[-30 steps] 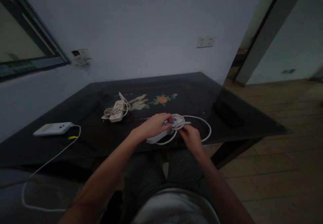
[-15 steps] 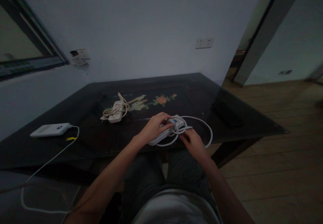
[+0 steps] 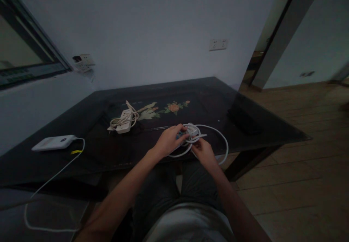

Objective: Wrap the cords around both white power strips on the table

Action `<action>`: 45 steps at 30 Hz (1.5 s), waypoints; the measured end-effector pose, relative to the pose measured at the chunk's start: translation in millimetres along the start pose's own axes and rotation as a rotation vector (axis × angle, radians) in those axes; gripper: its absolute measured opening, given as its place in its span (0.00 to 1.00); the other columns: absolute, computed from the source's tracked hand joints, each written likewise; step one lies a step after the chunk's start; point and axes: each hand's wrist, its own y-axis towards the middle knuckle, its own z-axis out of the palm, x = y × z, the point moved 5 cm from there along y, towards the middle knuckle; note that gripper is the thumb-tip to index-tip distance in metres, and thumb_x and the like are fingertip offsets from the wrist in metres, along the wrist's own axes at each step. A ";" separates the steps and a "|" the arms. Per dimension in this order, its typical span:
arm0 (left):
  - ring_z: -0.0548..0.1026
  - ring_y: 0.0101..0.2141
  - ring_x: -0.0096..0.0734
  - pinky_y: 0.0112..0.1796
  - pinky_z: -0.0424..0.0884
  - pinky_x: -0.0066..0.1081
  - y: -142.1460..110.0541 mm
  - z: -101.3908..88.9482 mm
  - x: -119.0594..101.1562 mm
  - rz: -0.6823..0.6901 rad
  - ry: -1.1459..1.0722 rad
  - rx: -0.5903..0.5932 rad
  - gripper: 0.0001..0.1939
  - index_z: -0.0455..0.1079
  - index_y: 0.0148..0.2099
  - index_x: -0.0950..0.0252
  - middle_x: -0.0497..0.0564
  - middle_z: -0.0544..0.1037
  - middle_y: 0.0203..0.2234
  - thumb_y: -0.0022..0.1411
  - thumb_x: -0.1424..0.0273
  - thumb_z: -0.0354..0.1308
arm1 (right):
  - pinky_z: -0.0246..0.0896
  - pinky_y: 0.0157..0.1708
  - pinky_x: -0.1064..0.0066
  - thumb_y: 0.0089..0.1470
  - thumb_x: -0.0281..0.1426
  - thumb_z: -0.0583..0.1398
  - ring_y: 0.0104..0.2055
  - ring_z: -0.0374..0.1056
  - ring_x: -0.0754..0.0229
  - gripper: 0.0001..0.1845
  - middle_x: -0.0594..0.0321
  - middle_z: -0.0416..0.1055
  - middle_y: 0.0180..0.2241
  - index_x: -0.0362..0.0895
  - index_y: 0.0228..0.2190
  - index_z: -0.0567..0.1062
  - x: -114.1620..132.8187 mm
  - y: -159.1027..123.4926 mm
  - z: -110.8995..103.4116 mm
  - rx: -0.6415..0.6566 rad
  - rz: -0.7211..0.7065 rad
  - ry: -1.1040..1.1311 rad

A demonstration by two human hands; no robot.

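Near the table's front edge lies a white power strip (image 3: pixel 194 130) with its white cord (image 3: pixel 222 134) looped around it. My left hand (image 3: pixel 171 137) grips the strip and the coils from the left, thumb and fingers closed, covering much of the strip's body. On the right side, my right hand (image 3: pixel 203 150) is closed on the cord just below the coils. A wide loop of that cord curves out to the right and dips past the table edge. Blue shows on the strip beside my left fingertips.
A second power strip (image 3: pixel 124 122), wrapped in its cream cord, lies to the left on the dark table (image 3: pixel 89 115). A white power bank (image 3: pixel 54 142) with a cable sits at far left. A dark flat object (image 3: pixel 244 121) lies at right. Wall sockets (image 3: pixel 218 44) are behind.
My left hand has shifted slightly right over the strip. My right hand has moved a little left and down with the cord, and the loop hangs lower at the table edge.
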 end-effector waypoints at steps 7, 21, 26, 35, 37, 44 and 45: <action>0.67 0.56 0.39 0.54 0.66 0.38 -15.1 8.8 -2.6 0.147 0.138 0.083 0.26 0.55 0.60 0.62 0.58 0.67 0.57 0.60 0.75 0.53 | 0.68 0.35 0.64 0.44 0.32 0.60 0.35 0.72 0.54 0.14 0.55 0.76 0.32 0.40 0.36 0.73 -4.3 1.4 0.3 0.026 0.013 0.207; 0.70 0.52 0.41 0.46 0.69 0.37 -11.2 17.6 -5.6 0.196 0.386 -0.066 0.27 0.61 0.57 0.62 0.59 0.69 0.55 0.55 0.83 0.52 | 0.53 0.17 0.76 0.49 0.38 0.56 0.19 0.59 0.67 0.14 0.66 0.67 0.23 0.41 0.35 0.69 6.5 -6.0 -3.6 0.018 0.035 0.134; 0.70 0.51 0.41 0.45 0.68 0.38 -13.3 17.5 -3.4 0.205 0.362 -0.087 0.23 0.63 0.55 0.64 0.59 0.70 0.54 0.57 0.80 0.54 | 0.55 0.20 0.75 0.51 0.36 0.55 0.20 0.60 0.65 0.09 0.67 0.63 0.21 0.43 0.30 0.67 5.7 -8.6 -10.9 -0.074 -0.022 -0.059; 0.73 0.47 0.35 0.49 0.67 0.36 -13.4 11.1 1.6 0.109 0.025 -0.116 0.17 0.68 0.49 0.62 0.53 0.76 0.44 0.57 0.79 0.56 | 0.53 0.26 0.74 0.53 0.28 0.53 0.25 0.61 0.62 0.08 0.64 0.68 0.25 0.42 0.34 0.72 15.8 -14.4 -25.0 0.016 -0.142 -0.433; 0.73 0.47 0.35 0.50 0.68 0.36 -13.8 11.3 1.2 0.122 -0.035 -0.104 0.15 0.69 0.47 0.61 0.52 0.76 0.44 0.57 0.79 0.55 | 0.54 0.28 0.73 0.53 0.27 0.53 0.27 0.62 0.62 0.08 0.62 0.70 0.28 0.43 0.32 0.72 19.4 -16.9 -29.0 0.068 -0.149 -0.536; 0.73 0.47 0.32 0.49 0.68 0.35 -14.8 12.2 1.4 0.153 -0.116 -0.124 0.15 0.70 0.45 0.62 0.53 0.76 0.44 0.57 0.81 0.53 | 0.57 0.37 0.71 0.56 0.26 0.52 0.39 0.68 0.58 0.12 0.57 0.73 0.40 0.44 0.38 0.73 36.6 -19.7 -32.0 0.185 -0.133 -0.710; 0.73 0.47 0.33 0.50 0.68 0.36 -14.7 12.5 1.4 0.154 -0.116 -0.120 0.15 0.70 0.45 0.62 0.53 0.76 0.44 0.57 0.81 0.52 | 0.57 0.37 0.71 0.56 0.25 0.52 0.40 0.69 0.57 0.12 0.57 0.73 0.40 0.44 0.38 0.73 38.2 -19.4 -31.1 0.200 -0.112 -0.720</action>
